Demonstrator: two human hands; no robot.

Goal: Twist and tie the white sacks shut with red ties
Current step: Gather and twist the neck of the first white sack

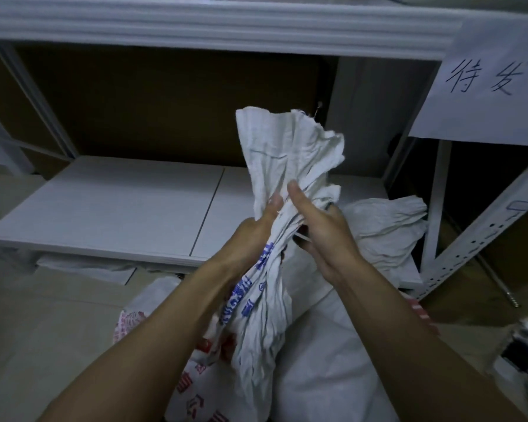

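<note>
The white sack stands in front of the low shelf board, at its right end, and its top is gathered into a twisted neck that rises above the board. The left hand grips this neck with the thumb pointing up, and the right hand is wrapped around it from the other side, so both hands are closed on the cloth. The woven material looks soft and light at the top, it creases easily and probably slides a little, so I think the best hold is low on the neck, just under the loose frayed mouth. I see no red tie; a thin pale strip by the right hand I cannot identify. A second sack lies on the right end of the board. Right of the board stands a metal rack post, and a paper sign hangs above it. The floor in front of the board is pale.
</note>
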